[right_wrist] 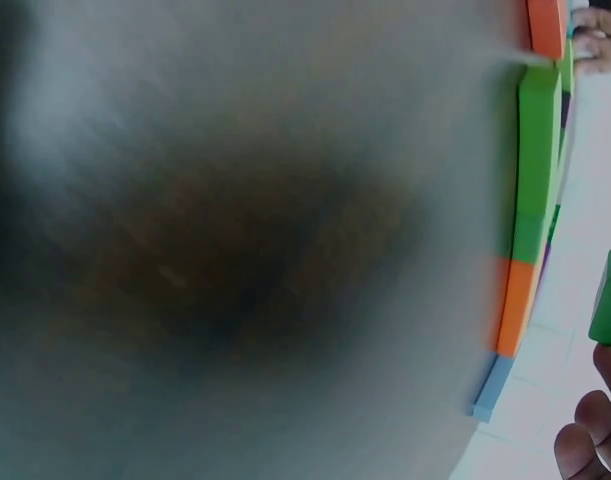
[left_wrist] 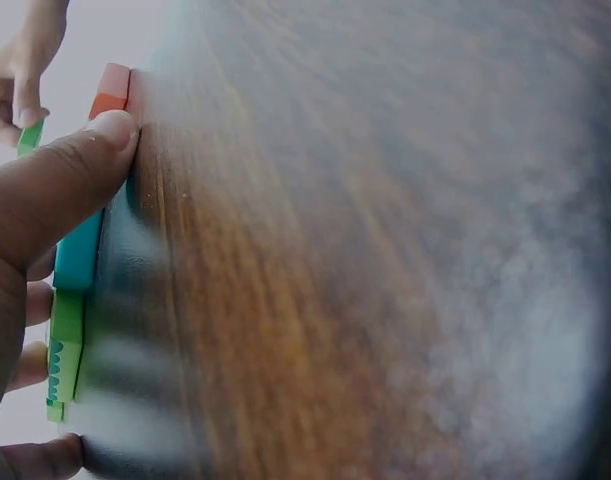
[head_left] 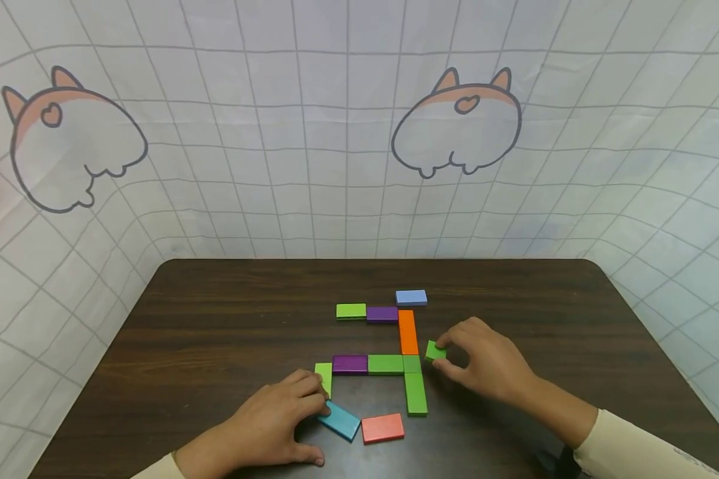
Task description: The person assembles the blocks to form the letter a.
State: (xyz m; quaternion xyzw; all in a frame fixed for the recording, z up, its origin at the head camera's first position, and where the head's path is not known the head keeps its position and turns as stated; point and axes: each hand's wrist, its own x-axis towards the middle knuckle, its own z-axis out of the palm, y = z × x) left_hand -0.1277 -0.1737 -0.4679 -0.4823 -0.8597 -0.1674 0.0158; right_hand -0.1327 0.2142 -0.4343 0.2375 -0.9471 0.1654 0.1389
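My right hand (head_left: 488, 359) pinches a small green block (head_left: 435, 350) between thumb and fingers, just right of the joined blocks. The same green block (right_wrist: 609, 305) shows at the right edge of the right wrist view. My left hand (head_left: 275, 419) lies at the left, its fingertips touching the lime-green block (head_left: 324, 379) and the teal block (head_left: 340, 421). Its thumb stretches apart from the teal block, over the table. A coral block (head_left: 383, 428) lies flat beside the teal one. A green block (head_left: 416, 394) extends toward me from the row.
On the dark wooden table (head_left: 245, 313), a purple block (head_left: 350, 364) and a green block (head_left: 385, 364) form a row. An orange block (head_left: 407, 331) leads back to another purple block (head_left: 382, 315), a lime block (head_left: 351, 311) and a light-blue block (head_left: 411, 297). White gridded cloth (head_left: 335, 133) surrounds the table.
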